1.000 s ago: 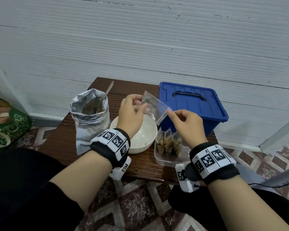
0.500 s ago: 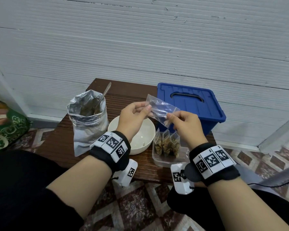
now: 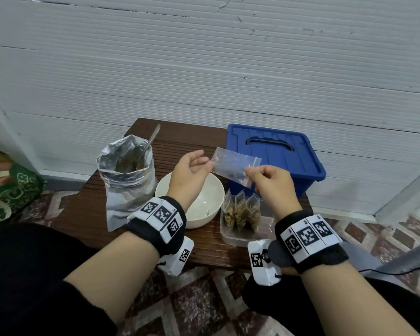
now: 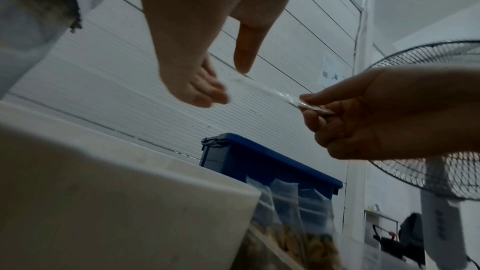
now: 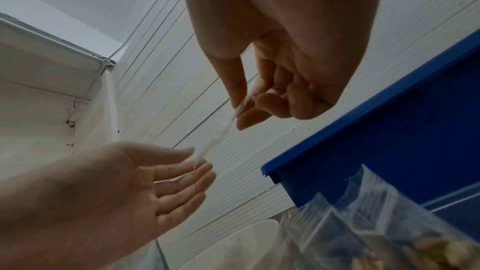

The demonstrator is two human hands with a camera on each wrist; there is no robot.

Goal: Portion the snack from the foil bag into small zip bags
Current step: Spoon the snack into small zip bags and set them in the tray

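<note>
An empty clear zip bag hangs in the air above the white bowl. My right hand pinches its right end between thumb and forefinger, as the right wrist view shows at the right hand. My left hand is open with straight fingers, and its fingertips are at the bag's left edge. The open foil bag stands on the left of the table with a spoon in it. Three filled zip bags stand in a clear tub.
A blue lidded box sits at the back right of the small brown table. A white wall runs close behind. A green bag lies on the floor at left. A standing fan is at right.
My left hand has let go of the zip bag and opened its fingers. The bag now hangs flatter from my right hand's pinch, slightly further right.
</note>
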